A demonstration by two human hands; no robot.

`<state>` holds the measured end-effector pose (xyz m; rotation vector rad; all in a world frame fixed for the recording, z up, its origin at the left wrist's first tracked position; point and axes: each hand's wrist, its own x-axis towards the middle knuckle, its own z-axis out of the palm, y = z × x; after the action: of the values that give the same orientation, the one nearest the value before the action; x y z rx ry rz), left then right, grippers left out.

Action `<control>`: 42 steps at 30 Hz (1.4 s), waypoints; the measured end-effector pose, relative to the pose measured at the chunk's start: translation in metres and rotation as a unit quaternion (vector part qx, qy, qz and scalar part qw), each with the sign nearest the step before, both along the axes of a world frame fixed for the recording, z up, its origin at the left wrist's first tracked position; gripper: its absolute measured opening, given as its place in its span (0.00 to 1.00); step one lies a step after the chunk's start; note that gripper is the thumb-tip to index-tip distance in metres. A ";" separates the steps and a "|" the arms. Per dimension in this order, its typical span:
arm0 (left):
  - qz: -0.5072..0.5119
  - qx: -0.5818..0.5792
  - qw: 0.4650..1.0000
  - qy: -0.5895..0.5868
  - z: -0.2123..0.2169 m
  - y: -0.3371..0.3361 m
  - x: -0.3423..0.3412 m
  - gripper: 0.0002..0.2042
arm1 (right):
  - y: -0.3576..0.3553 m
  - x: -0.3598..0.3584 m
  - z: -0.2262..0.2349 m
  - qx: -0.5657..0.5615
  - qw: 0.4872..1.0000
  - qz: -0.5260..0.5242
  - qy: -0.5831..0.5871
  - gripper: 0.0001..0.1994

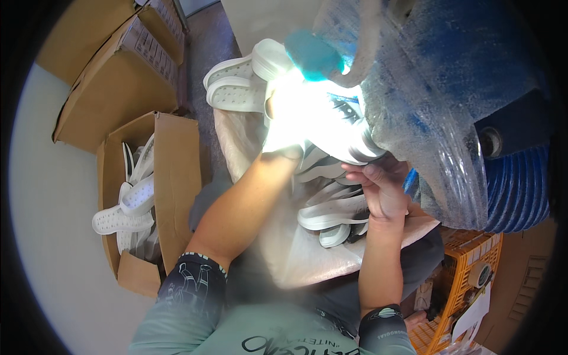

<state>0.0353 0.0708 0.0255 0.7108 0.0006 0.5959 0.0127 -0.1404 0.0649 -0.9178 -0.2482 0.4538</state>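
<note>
Pale green shirt cloth (260, 313), nearest the camera, filled the lower edge of the frame. Just above the centre, a white shoe (362, 141) lay under a hard glare that washed out much of its outline. As far as could be judged, its long axis slanted from the upper left down to the lower right, where a ridged end showed clearly.

That end gave the key relation: the right hand (381, 184) was the nearer to it, its thumb and fingers bunched at the shoe's lower edge, so the shoe lay up and to the left of that grip. Whether these fingers were clamped on it or merely touching could not be told. The left hand (288, 127) reached up to the shoe's left side, but was so overexposed that its grip could not be made out either.

Just above the shoe was a teal rounded piece (313, 56); a dusty clear sheet (432, 130) hung at the upper right. Below the shoe, more white shoes (334, 212) lay on a pale cloth (307, 260). Farther out, a cardboard box (177, 177) of white clogs (137, 198) stood at the left, and an orange crate (467, 239) at the lower right.
</note>
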 end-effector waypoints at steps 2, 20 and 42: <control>0.004 0.010 1.000 0.005 -0.004 0.003 0.000 0.11 | 0.004 -0.002 0.001 0.000 1.000 -0.002 0.008 0.27; -0.252 -0.188 0.943 -0.108 -0.005 -0.047 -0.063 0.23 | -0.130 -0.165 0.030 -0.215 0.969 -0.082 0.087 0.44; 0.153 -0.032 0.981 -0.112 0.000 0.092 -0.097 0.23 | -0.005 -0.002 -0.103 -0.501 0.800 0.275 -0.185 0.32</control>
<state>-0.0617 0.1625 0.0250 0.5808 -0.0812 0.9663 0.0109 -0.1454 -0.0377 -2.0082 -0.6762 0.9883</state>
